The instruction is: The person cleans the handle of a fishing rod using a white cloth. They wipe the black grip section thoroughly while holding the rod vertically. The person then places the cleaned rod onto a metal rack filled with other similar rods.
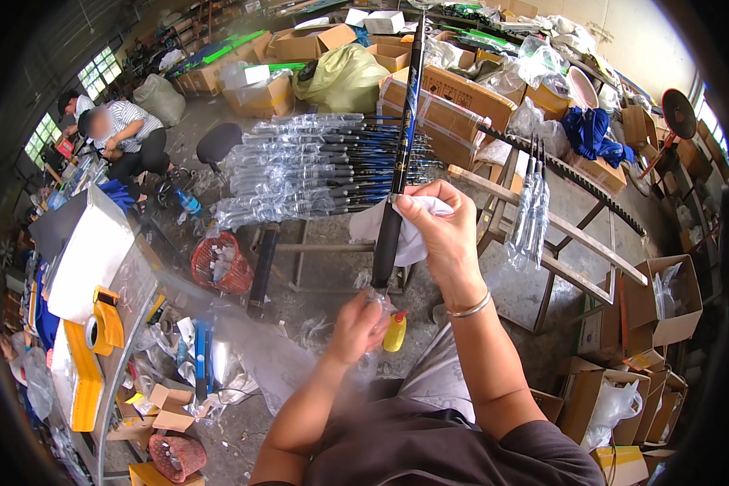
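Note:
A black fishing rod [388, 239] with blue and gold markings stands nearly upright in front of me, its thick dark handle downward. My right hand [444, 227] presses a white cloth [411, 245] against the rod just above the handle, thumb on the rod's side. Below, my left hand [358, 328] is closed at the handle's butt end, with crumpled clear plastic [378, 301] showing at its fingers. Whether the left fingers grip the rod itself or only the plastic is hard to see. Beyond the rod lie many plastic-sleeved fishing rods [300, 166] in a stack.
A rack [555, 263] at right bears several wrapped rods [530, 211]. A yellow bottle [395, 330] stands below my hands. To the left are a table with a tape dispenser [101, 324] and a red basket [221, 263]. Cartons [454, 97] line the back; two people sit far left.

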The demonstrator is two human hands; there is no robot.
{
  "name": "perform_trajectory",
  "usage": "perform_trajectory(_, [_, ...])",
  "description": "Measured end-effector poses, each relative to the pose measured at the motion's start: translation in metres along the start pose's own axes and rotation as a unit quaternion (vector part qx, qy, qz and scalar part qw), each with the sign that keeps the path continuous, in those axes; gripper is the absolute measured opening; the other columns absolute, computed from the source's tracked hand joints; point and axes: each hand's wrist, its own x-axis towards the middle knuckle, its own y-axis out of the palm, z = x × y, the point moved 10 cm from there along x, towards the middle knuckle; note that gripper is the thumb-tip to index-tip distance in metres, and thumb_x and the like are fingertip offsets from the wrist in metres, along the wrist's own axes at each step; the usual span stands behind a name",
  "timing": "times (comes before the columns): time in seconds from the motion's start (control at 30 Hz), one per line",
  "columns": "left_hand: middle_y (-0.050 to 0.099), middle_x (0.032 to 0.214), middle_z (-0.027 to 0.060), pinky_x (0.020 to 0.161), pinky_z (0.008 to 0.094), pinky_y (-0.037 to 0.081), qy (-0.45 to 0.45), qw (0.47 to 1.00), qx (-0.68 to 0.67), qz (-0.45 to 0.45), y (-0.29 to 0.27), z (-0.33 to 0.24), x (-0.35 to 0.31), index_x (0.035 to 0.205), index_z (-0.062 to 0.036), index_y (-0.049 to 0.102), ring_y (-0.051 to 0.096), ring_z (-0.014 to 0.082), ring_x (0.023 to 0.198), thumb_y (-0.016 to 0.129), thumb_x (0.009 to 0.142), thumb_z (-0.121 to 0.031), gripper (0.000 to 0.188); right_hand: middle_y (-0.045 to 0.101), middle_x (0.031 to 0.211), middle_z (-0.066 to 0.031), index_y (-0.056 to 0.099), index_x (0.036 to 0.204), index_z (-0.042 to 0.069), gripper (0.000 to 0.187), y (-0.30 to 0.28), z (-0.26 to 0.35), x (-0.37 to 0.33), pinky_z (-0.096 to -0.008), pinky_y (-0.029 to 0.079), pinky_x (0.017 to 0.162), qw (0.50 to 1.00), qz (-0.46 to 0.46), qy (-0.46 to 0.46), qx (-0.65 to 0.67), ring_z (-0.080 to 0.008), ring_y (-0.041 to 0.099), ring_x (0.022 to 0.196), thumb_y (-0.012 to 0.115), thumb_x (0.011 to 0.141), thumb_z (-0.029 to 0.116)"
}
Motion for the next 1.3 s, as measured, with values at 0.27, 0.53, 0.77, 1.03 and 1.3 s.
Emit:
perform_trajectory(0.27, [0.038,0.062,-0.0011,0.036,0.0191,0.024,-0.068,0.987,-0.123,0.082,0.006,0.008,0.000,0.098,-0.0038,0.050,0.029,0.0030,0.040,0.058,0.088,-0.047,0.045,0.067,0.089,-0.0091,0.059,0.078,0.000,0.017,-0.003,-0.005,0.001,-0.0238,0.049,0.067,1.000,0.007,-0.007,0.027,-0.0093,0.059,0.074,0.075,0.078,0.006])
perform_trajectory(0.53, [0.036,0.058,-0.0021,0.033,0.0190,0.020,-0.104,0.948,-0.244,0.175,0.022,0.007,0.000,0.090,-0.0006,0.049,0.025,0.0021,0.037,0.061,0.087,-0.046,0.047,0.068,0.088,-0.0103,0.056,0.084,0.001,0.016,-0.030,-0.082,-0.009,-0.0255,0.052,0.067,0.984,-0.029,0.133,0.113,-0.0123,0.063,0.076,0.071,0.082,0.007])
perform_trajectory(0.77, [0.035,0.056,-0.0028,0.032,0.0190,0.020,-0.103,0.927,-0.292,0.213,0.025,0.006,0.001,0.090,-0.0011,0.048,0.025,0.0016,0.036,0.059,0.089,-0.044,0.044,0.065,0.087,-0.0060,0.060,0.092,0.002,0.014,-0.023,-0.076,-0.011,-0.0244,0.050,0.068,0.979,-0.008,0.154,0.135,-0.0103,0.060,0.076,0.065,0.088,0.014])
perform_trajectory(1.03, [0.034,0.059,-0.0030,0.033,0.0194,0.021,-0.102,0.949,-0.256,0.154,0.015,0.014,0.008,0.093,-0.0020,0.048,0.025,0.0022,0.037,0.056,0.091,-0.046,0.044,0.062,0.087,0.0012,0.066,0.103,0.002,0.030,-0.008,-0.063,0.003,-0.0202,0.044,0.062,0.976,0.082,0.180,0.086,-0.0048,0.054,0.071,0.059,0.093,0.030])
perform_trajectory(1.3, [0.036,0.062,-0.0022,0.034,0.0192,0.023,-0.111,0.970,-0.189,0.107,0.006,0.018,0.009,0.098,-0.0014,0.051,0.028,0.0027,0.039,0.054,0.092,-0.045,0.044,0.061,0.075,0.0048,0.066,0.101,0.003,0.030,0.006,-0.064,0.011,-0.0197,0.044,0.057,0.956,0.130,0.221,0.145,-0.0039,0.054,0.062,0.064,0.090,0.031])
